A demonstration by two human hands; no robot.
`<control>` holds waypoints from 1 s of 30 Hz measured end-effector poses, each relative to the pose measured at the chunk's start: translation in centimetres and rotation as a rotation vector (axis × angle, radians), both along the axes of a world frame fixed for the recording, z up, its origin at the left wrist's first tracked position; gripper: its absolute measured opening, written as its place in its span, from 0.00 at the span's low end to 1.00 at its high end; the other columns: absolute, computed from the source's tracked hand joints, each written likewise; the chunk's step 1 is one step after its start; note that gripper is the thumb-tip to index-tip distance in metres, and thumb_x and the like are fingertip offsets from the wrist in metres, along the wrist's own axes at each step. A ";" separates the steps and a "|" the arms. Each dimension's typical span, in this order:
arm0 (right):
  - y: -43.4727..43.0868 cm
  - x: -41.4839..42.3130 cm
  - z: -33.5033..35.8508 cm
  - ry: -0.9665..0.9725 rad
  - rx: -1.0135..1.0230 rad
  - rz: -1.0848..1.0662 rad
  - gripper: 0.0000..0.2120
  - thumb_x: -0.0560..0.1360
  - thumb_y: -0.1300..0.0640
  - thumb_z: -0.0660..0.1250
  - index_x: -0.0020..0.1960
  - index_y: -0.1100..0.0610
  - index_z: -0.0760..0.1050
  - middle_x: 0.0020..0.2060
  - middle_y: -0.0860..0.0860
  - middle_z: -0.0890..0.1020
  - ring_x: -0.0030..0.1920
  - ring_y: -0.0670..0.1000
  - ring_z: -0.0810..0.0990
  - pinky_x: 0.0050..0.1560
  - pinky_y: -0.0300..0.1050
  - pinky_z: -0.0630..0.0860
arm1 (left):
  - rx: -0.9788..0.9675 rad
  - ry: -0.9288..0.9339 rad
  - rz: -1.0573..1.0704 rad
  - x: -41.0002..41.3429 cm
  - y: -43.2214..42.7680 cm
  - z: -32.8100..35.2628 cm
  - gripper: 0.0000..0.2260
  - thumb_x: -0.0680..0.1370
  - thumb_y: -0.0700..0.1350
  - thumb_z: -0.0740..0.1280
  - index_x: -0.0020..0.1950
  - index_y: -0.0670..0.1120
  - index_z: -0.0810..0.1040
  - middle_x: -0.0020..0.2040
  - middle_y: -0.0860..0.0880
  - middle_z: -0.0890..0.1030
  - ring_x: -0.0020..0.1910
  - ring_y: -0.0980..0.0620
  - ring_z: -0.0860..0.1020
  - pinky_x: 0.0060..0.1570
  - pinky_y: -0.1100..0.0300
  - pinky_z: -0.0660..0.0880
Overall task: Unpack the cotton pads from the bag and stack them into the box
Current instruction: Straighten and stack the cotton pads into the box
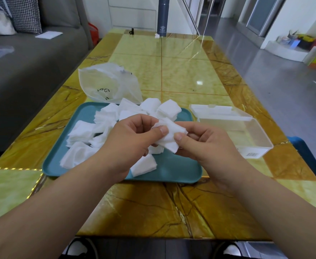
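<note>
Both hands, left hand [132, 133] and right hand [205, 141], are pinching a small stack of cotton pads [169, 136] over the tray [172, 171], with the open box [246, 135] lying just right, nearer the right hand.

A home living room is indicated: a grey sofa [32, 62] with a checked cushion [25, 15] is seen at ten o'clock, and white drawers [132, 14] at twelve, beyond the glossy surface [181, 71].

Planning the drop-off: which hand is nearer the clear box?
Right. Both hands hold pads; the right hand sits just left of the box, the left hand farther left, over the tray.
</note>
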State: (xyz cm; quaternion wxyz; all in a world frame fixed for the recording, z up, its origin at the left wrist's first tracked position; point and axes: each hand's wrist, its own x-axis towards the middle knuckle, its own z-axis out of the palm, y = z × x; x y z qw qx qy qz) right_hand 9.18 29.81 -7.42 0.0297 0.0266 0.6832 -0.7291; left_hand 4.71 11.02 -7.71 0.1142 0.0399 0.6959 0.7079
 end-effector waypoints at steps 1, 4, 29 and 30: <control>0.0 -0.1 0.0 -0.008 0.003 -0.011 0.14 0.81 0.65 0.68 0.66 0.60 0.81 0.52 0.58 0.88 0.57 0.57 0.87 0.63 0.56 0.81 | -0.001 0.001 0.000 0.0 0.0 0.0 0.03 0.77 0.42 0.75 0.49 0.46 0.84 0.42 0.48 0.85 0.37 0.54 0.78 0.32 0.59 0.69; 0.0 -0.1 0.0 -0.023 0.011 -0.039 0.12 0.82 0.65 0.66 0.64 0.59 0.82 0.50 0.57 0.89 0.55 0.55 0.88 0.58 0.51 0.84 | -0.011 0.004 0.012 0.0 -0.2 -0.1 0.04 0.78 0.42 0.74 0.51 0.46 0.86 0.42 0.48 0.85 0.35 0.55 0.77 0.32 0.60 0.70; 0.0 0.1 0.3 -0.032 -0.004 -0.011 0.12 0.83 0.65 0.65 0.62 0.58 0.83 0.48 0.57 0.89 0.53 0.55 0.88 0.54 0.48 0.85 | -0.108 0.113 -0.038 -0.4 -0.6 0.9 0.03 0.77 0.38 0.74 0.50 0.40 0.85 0.39 0.48 0.85 0.32 0.60 0.78 0.31 0.71 0.72; 0.0 0.0 0.3 -0.032 -0.005 -0.013 0.12 0.83 0.65 0.65 0.62 0.58 0.83 0.48 0.57 0.89 0.53 0.55 0.88 0.54 0.48 0.85 | -0.107 0.115 -0.039 -0.4 -0.6 0.9 0.03 0.77 0.38 0.74 0.50 0.40 0.85 0.39 0.48 0.85 0.32 0.60 0.78 0.31 0.71 0.72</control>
